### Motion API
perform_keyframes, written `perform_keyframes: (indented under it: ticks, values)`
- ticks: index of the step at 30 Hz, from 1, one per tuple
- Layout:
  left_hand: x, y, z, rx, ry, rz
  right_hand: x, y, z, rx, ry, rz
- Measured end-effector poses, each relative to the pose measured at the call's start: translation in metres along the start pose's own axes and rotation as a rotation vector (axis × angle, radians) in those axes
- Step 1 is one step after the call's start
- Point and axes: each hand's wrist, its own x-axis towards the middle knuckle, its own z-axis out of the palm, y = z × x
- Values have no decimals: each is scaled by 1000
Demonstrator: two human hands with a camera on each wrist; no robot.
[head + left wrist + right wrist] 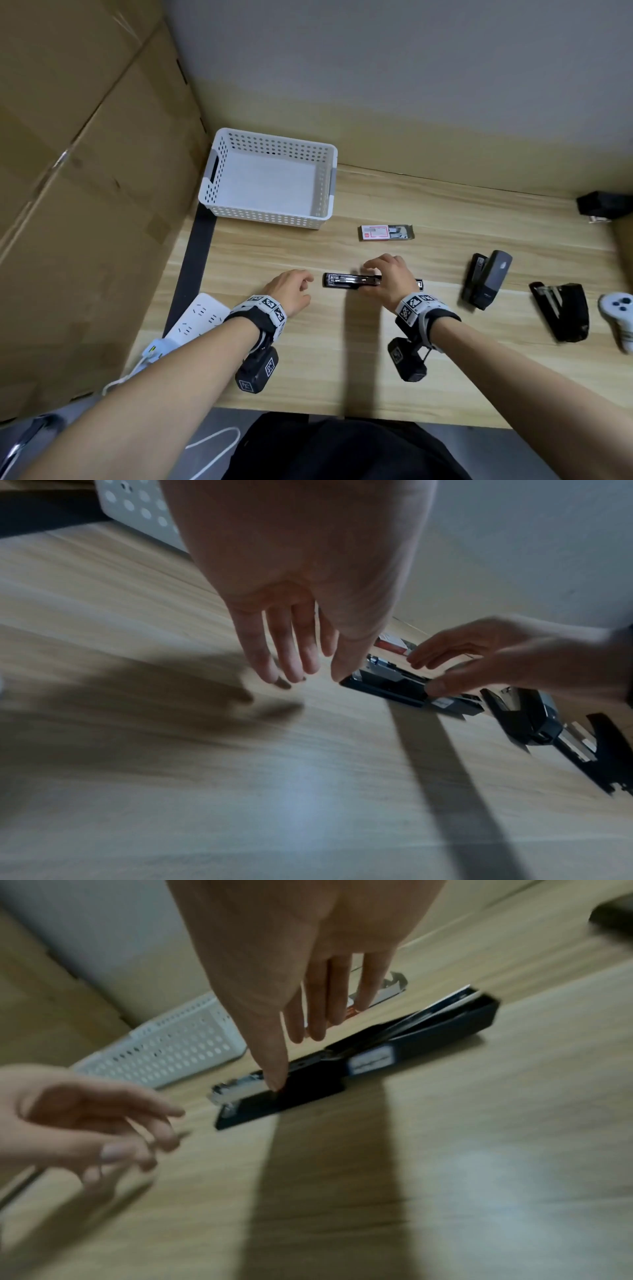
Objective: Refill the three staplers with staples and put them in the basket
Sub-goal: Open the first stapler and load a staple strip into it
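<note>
A black stapler [342, 281] [387, 685] [377, 1053] lies folded out flat in the middle of the wooden table, its metal staple channel showing. My right hand [373, 277] [431, 669] [291, 1061] arches over its right half, thumb tip on the near edge and fingers straight beyond the far side. My left hand [308, 284] [301, 669] [137, 1129] hovers just left of it with relaxed fingers, holding nothing. A staple box [385, 233] [392, 643] lies behind. Two more opened staplers, a grey one [486, 279] and a black one [561, 310], lie at the right. The white perforated basket [267, 212] [178, 1050] holds nothing.
Large cardboard boxes [85, 171] wall off the left side. A white power strip [198, 318] lies at the near left edge, and a white controller [620, 315] at the far right. A black object [603, 205] sits at the back right.
</note>
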Motion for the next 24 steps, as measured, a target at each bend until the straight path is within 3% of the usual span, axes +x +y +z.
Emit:
perform_keyframes:
  ticks: [5, 11, 15, 17, 20, 24]
  values:
    - [20, 24, 16, 58, 30, 79, -3, 49, 12, -288, -72, -24]
    - [42, 41, 29, 107, 79, 41, 6, 81, 12, -39, -32, -74]
    - [49, 45, 28, 161, 47, 88, 13, 105, 1, 76, -118, -177]
    - [53, 44, 25, 177, -21, 118, 16, 113, -7, 186, -177, -140]
    - [61, 40, 19, 12, -131, -16, 21, 119, -15, 375, -274, -33]
    - [62, 44, 21, -265, -232, -282, 32, 113, -19, 380, -325, -5]
